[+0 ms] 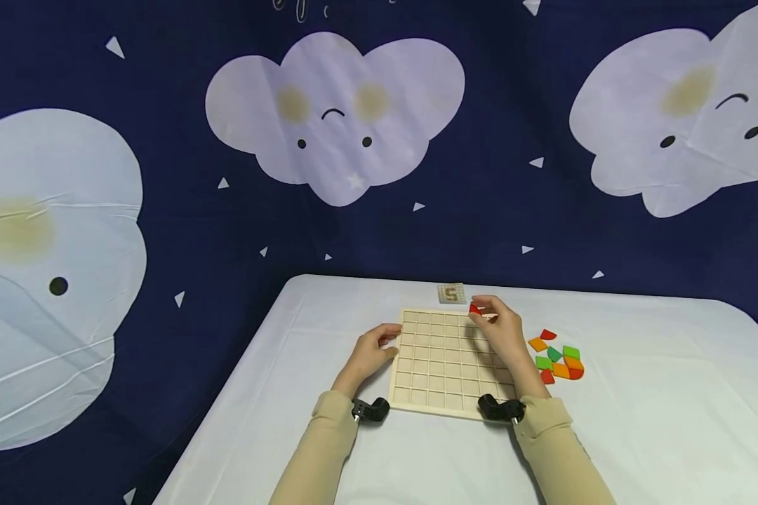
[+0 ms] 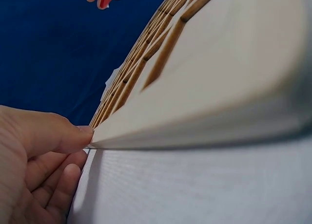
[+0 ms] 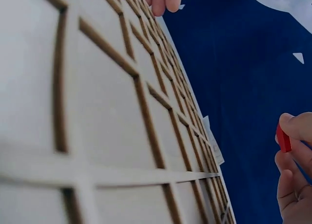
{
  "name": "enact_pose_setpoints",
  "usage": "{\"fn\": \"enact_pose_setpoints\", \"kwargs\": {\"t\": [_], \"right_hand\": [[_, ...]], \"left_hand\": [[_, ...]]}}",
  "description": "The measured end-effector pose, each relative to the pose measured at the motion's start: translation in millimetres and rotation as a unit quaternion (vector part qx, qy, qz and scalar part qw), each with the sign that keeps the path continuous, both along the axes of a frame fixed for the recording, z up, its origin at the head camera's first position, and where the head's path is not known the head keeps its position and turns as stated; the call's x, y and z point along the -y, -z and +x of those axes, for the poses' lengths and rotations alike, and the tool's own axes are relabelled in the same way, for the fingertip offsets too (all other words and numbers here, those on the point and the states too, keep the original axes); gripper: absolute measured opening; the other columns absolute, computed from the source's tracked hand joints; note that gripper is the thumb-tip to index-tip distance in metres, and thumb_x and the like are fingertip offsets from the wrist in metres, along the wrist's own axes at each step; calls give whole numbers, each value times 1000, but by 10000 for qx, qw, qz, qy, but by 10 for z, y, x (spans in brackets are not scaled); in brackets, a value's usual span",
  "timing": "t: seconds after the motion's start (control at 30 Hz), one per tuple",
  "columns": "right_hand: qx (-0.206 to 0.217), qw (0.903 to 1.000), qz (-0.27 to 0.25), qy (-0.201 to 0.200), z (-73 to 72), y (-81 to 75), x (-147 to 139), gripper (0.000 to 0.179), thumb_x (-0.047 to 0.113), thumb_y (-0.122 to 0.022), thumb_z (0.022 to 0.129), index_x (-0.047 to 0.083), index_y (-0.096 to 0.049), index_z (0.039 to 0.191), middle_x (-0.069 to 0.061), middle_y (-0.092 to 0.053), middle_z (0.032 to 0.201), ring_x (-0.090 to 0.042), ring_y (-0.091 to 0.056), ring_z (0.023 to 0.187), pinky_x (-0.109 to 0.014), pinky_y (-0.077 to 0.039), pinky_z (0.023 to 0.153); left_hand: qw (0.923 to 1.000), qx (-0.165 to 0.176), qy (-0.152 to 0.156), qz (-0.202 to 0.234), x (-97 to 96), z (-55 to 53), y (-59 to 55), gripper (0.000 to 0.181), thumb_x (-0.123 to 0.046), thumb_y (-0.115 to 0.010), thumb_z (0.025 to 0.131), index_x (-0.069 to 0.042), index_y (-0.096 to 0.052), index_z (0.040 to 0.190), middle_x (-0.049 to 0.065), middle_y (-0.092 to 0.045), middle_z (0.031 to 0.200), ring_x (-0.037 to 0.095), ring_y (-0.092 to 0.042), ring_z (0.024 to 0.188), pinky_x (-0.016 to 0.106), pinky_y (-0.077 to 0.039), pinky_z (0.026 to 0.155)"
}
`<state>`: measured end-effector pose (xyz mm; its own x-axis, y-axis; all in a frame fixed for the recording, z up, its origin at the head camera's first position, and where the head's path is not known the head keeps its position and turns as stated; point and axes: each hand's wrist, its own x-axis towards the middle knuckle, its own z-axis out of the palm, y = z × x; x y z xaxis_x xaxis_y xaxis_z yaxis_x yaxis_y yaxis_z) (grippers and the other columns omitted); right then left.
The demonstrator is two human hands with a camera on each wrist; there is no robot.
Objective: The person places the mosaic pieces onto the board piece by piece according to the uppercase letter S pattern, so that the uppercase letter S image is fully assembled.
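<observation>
A pale wooden grid board with raised dividers lies flat on the table. My left hand is at its left side, fingers relaxed, thumb tip touching the rim. Above the board's far right part, my right hand pinches a small red block between thumb and fingertips. The fingers partly cover the block, so its full outline is hidden. In the left wrist view the same red block shows at the top edge, between fingertips.
Right of the board lies a loose group of red, orange, green and teal pieces, some square and some rounded. A small patterned card sits just beyond the board's far edge. White cloth covers the table; a dark blue cloud-print backdrop hangs behind.
</observation>
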<state>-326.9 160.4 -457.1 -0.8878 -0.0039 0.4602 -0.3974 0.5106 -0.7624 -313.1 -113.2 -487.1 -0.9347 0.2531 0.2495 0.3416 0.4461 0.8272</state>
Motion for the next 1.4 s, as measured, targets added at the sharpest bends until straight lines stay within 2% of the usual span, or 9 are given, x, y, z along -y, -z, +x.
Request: {"fn": "enact_pose_setpoints", "kwargs": {"t": [0.13, 0.3, 0.4, 0.53, 0.93, 1.2, 1.4], "right_hand": [[-5, 10000, 63, -28, -32, 42, -11, 29, 10, -68, 87, 6, -63, 116, -11, -65, 110, -27, -60, 94, -26, -46, 69], [155, 9996, 192, -167, -72, 139, -27, 29, 9, -68, 87, 3, -63, 115, -12, -66, 108, -28, -60, 92, -34, -50, 72], [277, 9988, 284, -272, -87, 205, -33, 30, 8, -68, 87, 3, -63, 115, -14, -66, 107, -29, -61, 91, -41, -52, 75], [274, 9981, 468, -308, -105, 261, -21, 29, 8, -70, 85, 4, -64, 113, -14, -67, 104, -29, -62, 85, -42, -52, 73], [263, 9953, 861, -354, -79, 325, -1, 27, 2, -70, 83, 3, -66, 110, -12, -68, 92, -25, -61, 77, -38, -51, 69], [349, 9944, 901, -431, -66, 338, -11, 28, 2, -68, 85, 4, -68, 112, -10, -69, 97, -22, -61, 79, -34, -51, 69], [309, 9924, 1085, -501, -61, 321, -14, 25, 5, -68, 85, 4, -69, 110, -10, -69, 98, -24, -62, 81, -37, -53, 71]], "left_hand": [[9998, -175, 74, 34, 5, 2, -8, 43, 9, -63, 79, 3, -59, 121, 14, -63, 116, 27, -57, 106, 35, -47, 92], [9984, -468, 252, 172, 25, 10, -16, 41, 8, -62, 79, 2, -60, 119, 13, -64, 114, 23, -58, 103, 33, -48, 90], [9990, -373, 193, 128, 15, 2, -19, 41, 8, -63, 80, 2, -60, 120, 12, -64, 115, 23, -58, 105, 33, -47, 92], [9999, -110, 22, 12, -6, -19, -19, 43, 9, -63, 81, 1, -59, 122, 13, -63, 118, 25, -57, 108, 36, -46, 94], [10000, -16, -23, -40, -26, 0, -14, 42, 8, -64, 82, 0, -59, 123, 12, -62, 118, 25, -56, 108, 36, -46, 95], [10000, -27, -32, -68, -28, -5, 6, 42, 8, -64, 82, -1, -59, 123, 11, -63, 117, 25, -57, 107, 36, -46, 94], [9999, -36, -36, -103, -26, -5, 0, 42, 7, -64, 82, -1, -59, 123, 11, -63, 117, 25, -56, 107, 36, -46, 93]]}}
